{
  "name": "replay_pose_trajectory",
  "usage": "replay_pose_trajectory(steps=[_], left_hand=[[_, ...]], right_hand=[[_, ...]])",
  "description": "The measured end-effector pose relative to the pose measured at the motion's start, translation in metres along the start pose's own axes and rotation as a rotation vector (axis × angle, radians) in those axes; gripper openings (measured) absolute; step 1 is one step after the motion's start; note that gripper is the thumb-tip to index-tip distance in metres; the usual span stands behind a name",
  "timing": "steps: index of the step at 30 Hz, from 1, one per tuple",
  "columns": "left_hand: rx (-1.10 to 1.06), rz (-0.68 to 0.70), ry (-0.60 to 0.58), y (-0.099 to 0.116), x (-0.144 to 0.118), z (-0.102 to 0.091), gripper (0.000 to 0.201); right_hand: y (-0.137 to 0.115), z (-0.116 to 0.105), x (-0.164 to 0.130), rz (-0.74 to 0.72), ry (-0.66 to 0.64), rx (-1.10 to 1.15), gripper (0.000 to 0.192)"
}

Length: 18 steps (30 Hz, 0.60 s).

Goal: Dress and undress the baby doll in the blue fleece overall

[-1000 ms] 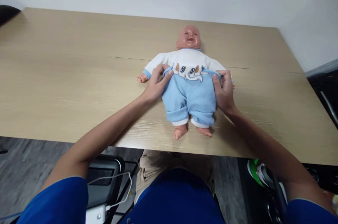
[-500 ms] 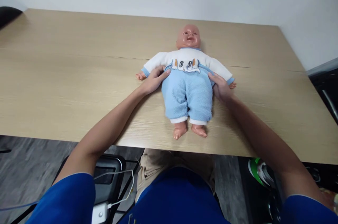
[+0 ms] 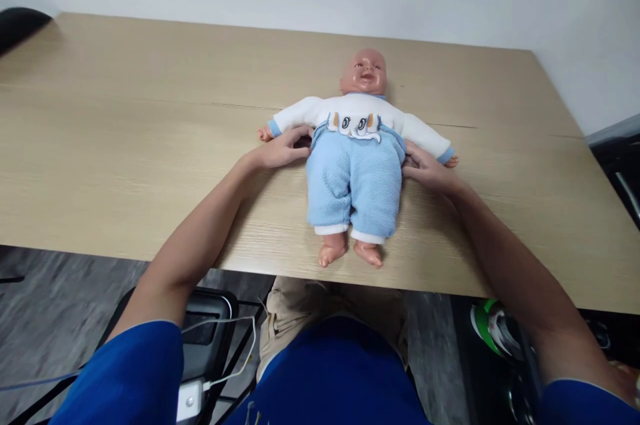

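Both hands lie flat against the sides of a baby doll [image 3: 357, 158] that rests on its back on the wooden tabletop [image 3: 125, 131]. On the doll's one flank, the left hand [image 3: 280, 150] touches the waist of the light blue trousers [image 3: 353, 185], fingers stretched toward the fabric and tucked just beneath the doll's white sleeve; whether those fingers pinch the cloth or only press on it cannot be told, as the tips are hidden in shadow under the sleeve. Opposite it, the right hand [image 3: 427, 170] rests against the other hip of the trousers, palm down on the wood, fingertips touching the fleece; it looks relaxed rather than clenched, and no grasp can be made out.

The doll lies lengthwise, its head [image 3: 364, 71] toward the far wall and its bare feet [image 3: 350, 253] near the front edge of the tabletop, arms spread out to either side. Its white top carries a small elephant patch [image 3: 356, 125] just above the trouser waist. Below the front edge, nearer than the doll's feet, the person's blue shirt [image 3: 330, 378] and beige trousers show, with a white cable [image 3: 235, 371] and a dark chair to one side.
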<state>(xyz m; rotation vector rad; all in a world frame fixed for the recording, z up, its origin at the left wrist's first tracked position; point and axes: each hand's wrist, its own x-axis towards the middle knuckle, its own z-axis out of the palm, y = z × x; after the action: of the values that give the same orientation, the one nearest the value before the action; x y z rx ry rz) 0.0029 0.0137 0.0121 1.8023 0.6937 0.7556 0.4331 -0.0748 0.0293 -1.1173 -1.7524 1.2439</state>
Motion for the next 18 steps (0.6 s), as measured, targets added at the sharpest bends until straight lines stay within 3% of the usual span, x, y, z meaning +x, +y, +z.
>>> replay_pose_trajectory(steps=[4,6,9,12,18], left_hand=[[-0.102,-0.02,-0.043,0.005,-0.001,0.001,0.044],[-0.188,-0.033,0.049,0.005,-0.001,0.01,0.044],[-0.379,-0.073,0.278,0.001,0.002,0.031,0.044],[-0.531,-0.1,0.404,-0.004,0.005,0.053,0.053],[-0.647,-0.159,0.449,-0.002,0.006,0.072,0.049]], right_hand=[[-0.005,0.023,-0.001,0.015,0.112,0.156,0.036],[-0.006,0.041,-0.001,0.077,0.194,0.324,0.033],[-0.007,0.06,-0.002,0.197,0.238,0.511,0.035],[-0.006,0.065,-0.001,0.3,0.267,0.622,0.039],[-0.002,0.059,0.005,0.273,0.409,0.623,0.036]])
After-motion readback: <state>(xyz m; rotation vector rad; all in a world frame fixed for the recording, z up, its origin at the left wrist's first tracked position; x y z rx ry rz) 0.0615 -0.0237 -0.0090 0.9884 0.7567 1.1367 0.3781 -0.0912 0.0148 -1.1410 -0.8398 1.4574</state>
